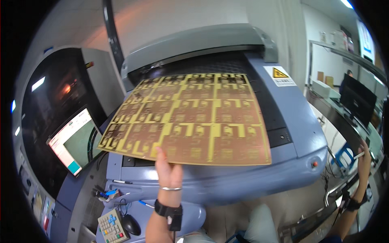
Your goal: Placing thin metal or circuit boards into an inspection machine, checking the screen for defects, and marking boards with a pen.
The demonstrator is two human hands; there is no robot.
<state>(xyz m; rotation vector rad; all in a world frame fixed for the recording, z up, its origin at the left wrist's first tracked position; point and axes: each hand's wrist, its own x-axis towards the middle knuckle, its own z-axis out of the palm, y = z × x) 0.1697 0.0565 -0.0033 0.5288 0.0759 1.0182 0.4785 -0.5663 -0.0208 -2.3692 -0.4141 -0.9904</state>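
1 beige rectangular keypad with coloured keys (110,227) lies beside 1 rounded black mouse (131,225); 1 lit, tilted flat screen (79,141) stands left, 1 black flat monitor (357,99) far right.

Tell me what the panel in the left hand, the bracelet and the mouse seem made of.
Panel: likely copper-toned metal film on thin, stiff board, from its sheen and patterned surface; core unclear. Bracelet: probably polished metal, silvery and bright. Mouse: likely smooth plastic, going by its even black, rounded shell.

An electronics workshop, as the large blue-grey machine (298,117) and patterned circuit panel (190,119) show.
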